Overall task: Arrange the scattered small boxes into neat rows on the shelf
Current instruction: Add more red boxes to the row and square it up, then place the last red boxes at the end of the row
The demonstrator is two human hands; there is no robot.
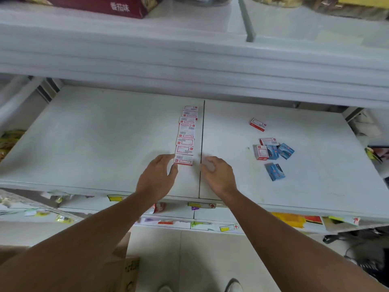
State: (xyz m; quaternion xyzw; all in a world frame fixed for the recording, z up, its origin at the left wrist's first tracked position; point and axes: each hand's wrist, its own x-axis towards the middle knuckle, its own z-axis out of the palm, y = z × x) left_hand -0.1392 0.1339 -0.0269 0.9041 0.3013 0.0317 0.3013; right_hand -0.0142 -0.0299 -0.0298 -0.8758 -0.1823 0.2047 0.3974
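Observation:
A straight row of several small red-and-white boxes runs front to back on the white shelf, just left of its centre seam. My left hand rests at the row's near end, fingertips touching the left side of the nearest box. My right hand hovers just right of that box, fingers loosely curled and blurred, holding nothing. To the right lie scattered boxes: one red-and-white box alone, a cluster of red-and-white and blue boxes, and a single blue box.
An upper shelf edge overhangs the back of the working shelf. A dark red carton stands on that upper shelf. Price tags line the front edge. A cardboard box sits on the floor below left.

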